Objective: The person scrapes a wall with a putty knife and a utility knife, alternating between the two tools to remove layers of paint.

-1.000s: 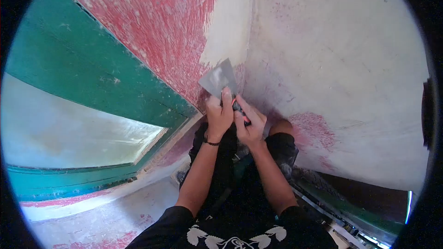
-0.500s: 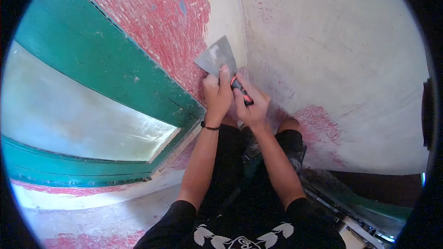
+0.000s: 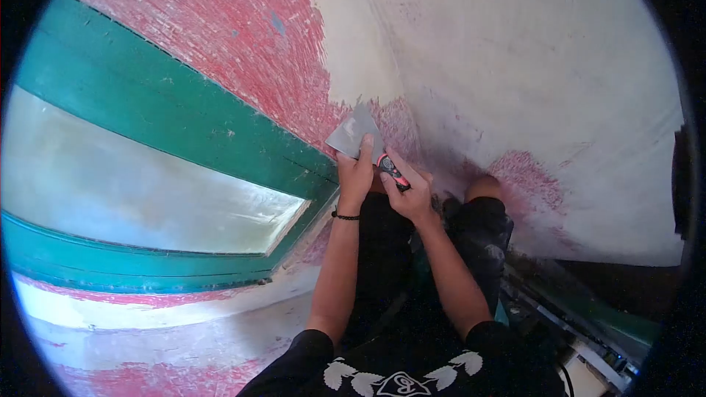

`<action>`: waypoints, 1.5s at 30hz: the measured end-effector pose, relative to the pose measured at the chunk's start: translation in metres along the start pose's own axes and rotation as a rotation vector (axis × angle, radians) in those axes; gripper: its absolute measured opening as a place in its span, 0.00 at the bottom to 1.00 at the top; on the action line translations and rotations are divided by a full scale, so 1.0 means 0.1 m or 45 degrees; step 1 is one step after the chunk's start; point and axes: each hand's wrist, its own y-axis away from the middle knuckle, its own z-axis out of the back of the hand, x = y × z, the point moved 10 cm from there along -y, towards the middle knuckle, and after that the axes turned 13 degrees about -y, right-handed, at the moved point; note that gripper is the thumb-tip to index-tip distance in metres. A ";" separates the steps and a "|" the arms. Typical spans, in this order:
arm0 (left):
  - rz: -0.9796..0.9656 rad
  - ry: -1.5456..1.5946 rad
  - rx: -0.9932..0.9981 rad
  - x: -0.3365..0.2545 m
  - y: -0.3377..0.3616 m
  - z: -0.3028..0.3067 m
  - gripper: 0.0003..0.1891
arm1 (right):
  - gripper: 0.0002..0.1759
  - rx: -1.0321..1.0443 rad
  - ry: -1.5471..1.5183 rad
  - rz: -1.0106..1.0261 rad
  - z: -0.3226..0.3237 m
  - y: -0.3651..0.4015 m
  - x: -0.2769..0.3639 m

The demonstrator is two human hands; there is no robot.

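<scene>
A wide metal scraper (image 3: 353,133) with a black and red handle (image 3: 393,170) lies against the red-streaked wall (image 3: 257,37). My left hand (image 3: 357,176) presses on its blade, thumb or finger stretched up the metal and the others curled at the lower edge. Wrapped round the handle is my right hand (image 3: 410,190), just to the right. The blade's upper corner is beside the boundary between red paint and a cream patch (image 3: 357,44).
A green frame (image 3: 184,121) with a pale glass pane (image 3: 147,176) fills the left side. The whitish wall (image 3: 529,59) stands at right, with a red patch (image 3: 529,176) low on it. Metal rails (image 3: 588,353) show at lower right.
Both hands and the scraper appear lower and slightly right in the view. The camera view has also shifted, and the green frame is tilted less steeply. Both hands keep their hold.
</scene>
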 end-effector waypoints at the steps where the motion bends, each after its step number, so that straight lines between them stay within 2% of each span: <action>1: -0.035 -0.038 -0.044 -0.03 0.02 0.04 0.16 | 0.24 0.021 0.016 -0.014 -0.02 0.03 -0.01; 3: -0.119 -0.102 -0.138 -0.15 0.03 0.09 0.16 | 0.24 0.016 -0.049 0.009 -0.04 -0.01 0.03; 7: -0.006 -0.107 -0.087 -0.22 0.00 0.09 0.17 | 0.23 0.113 0.012 -0.136 -0.05 -0.16 0.13; 9: 0.039 -0.102 -0.116 -0.22 0.01 0.08 0.17 | 0.23 0.090 -0.027 -0.099 -0.02 -0.17 0.23; 13: -0.084 -0.131 -0.234 -0.14 0.07 0.11 0.18 | 0.22 0.034 -0.037 0.029 0.00 -0.13 0.29; 15: -0.154 -0.121 -0.287 -0.21 0.08 0.13 0.18 | 0.21 0.087 -0.025 -0.082 0.01 -0.17 0.23; 18: 0.027 -0.176 -0.096 -0.18 0.08 0.04 0.18 | 0.21 0.111 -0.063 -0.174 0.03 -0.16 0.18; 22: -0.008 -0.160 -0.240 -0.16 0.12 0.08 0.18 | 0.21 0.070 0.035 -0.024 0.04 -0.13 0.24; 24: -0.061 -0.123 -0.306 -0.23 0.10 0.10 0.18 | 0.21 0.082 0.000 -0.063 0.03 -0.17 0.17; 27: -0.093 -0.217 -0.130 -0.38 0.03 0.04 0.18 | 0.21 0.083 -0.052 -0.149 0.02 -0.21 0.19; 34: -0.099 -0.191 -0.175 -0.28 0.11 0.06 0.19 | 0.21 0.031 -0.010 -0.013 0.03 -0.12 0.24; 37: -0.019 -0.152 -0.132 -0.16 0.14 0.05 0.20 | 0.22 0.168 0.052 -0.191 0.03 -0.16 0.15; 40: 0.106 -0.067 -0.085 -0.04 0.13 0.00 0.20 | 0.22 0.118 0.048 -0.119 0.07 -0.15 0.20; 45: 0.093 -0.165 -0.030 -0.09 0.01 -0.01 0.20 | 0.21 0.094 0.015 -0.178 0.05 -0.23 0.17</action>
